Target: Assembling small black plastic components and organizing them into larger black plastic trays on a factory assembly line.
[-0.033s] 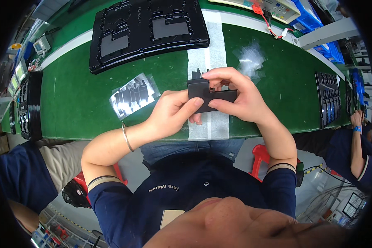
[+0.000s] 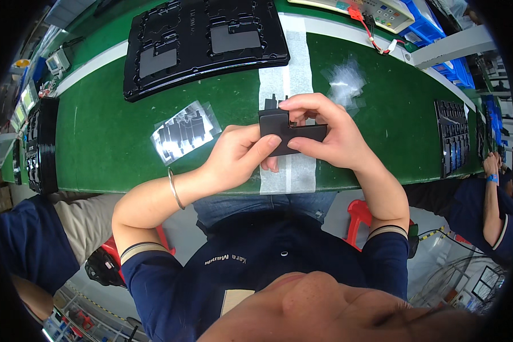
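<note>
A flat black L-shaped battery [image 2: 275,126] is held between both hands above a white strip [image 2: 288,181] on the green table. Small dark tabs stick up from its top edge. My left hand [image 2: 233,158] grips its lower left part, thumb on the face and fingers behind. My right hand [image 2: 342,137] has its thumb along the lower right arm and its index finger bent over to the tabs; its other fingers are partly hidden behind. To the left lies a clear sheet with black adhesive pieces [image 2: 186,132].
A large black moulded tray [image 2: 196,45] with grey L-shaped pieces lies behind. Clear film scraps [image 2: 346,82] are to the right. Stacked black trays [image 2: 43,145] stand at far left, another black tray [image 2: 453,137] at far right. Co-workers sit on both sides.
</note>
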Motion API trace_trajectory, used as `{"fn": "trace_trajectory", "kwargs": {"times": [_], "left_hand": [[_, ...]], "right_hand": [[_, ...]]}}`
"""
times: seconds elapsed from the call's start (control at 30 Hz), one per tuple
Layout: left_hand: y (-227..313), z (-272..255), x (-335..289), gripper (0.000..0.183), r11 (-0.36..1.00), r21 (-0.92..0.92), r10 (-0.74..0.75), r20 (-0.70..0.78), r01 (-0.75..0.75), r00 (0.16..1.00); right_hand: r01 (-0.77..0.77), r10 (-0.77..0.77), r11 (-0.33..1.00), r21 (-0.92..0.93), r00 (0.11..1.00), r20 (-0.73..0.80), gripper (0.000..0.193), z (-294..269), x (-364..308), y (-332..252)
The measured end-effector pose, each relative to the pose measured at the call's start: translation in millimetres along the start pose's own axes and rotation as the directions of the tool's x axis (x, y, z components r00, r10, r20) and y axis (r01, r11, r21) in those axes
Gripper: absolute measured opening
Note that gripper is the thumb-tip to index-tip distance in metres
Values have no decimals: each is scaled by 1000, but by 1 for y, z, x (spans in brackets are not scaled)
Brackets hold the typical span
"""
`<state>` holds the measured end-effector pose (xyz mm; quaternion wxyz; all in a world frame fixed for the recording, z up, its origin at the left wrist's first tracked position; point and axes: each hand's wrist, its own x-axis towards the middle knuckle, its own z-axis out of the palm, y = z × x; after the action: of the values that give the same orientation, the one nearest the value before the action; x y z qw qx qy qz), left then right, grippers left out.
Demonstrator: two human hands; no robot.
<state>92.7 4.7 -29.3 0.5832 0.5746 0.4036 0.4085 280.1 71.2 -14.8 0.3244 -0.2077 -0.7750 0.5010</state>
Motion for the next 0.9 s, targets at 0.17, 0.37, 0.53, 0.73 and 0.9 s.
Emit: {"fn": "trace_trajectory", "kwargs": {"times": [0.17,0.37,0.53,0.73,0.9], "left_hand": [[-4,-1,-1,25,1000,-14,-8,17,8,1000],[-3,-15,7,15,910,391,97,114,-134,989],[-3,-33,13,34,499,737,337,319,-456,886],[-8,-30,20,50,467,748,243,405,-472,882],[-8,-31,19,55,527,739,158,400,-419,903]], "right_hand": [[-40,41,997,70,999,-15,45,2,-1,-4],[-215,214,967,134,976,22,24,-17,-9,10],[14,-121,875,-483,974,-190,17,-38,-14,6],[364,-353,503,-783,914,198,16,-31,-28,16],[211,-32,707,-675,963,268,36,-30,-40,13]]}}
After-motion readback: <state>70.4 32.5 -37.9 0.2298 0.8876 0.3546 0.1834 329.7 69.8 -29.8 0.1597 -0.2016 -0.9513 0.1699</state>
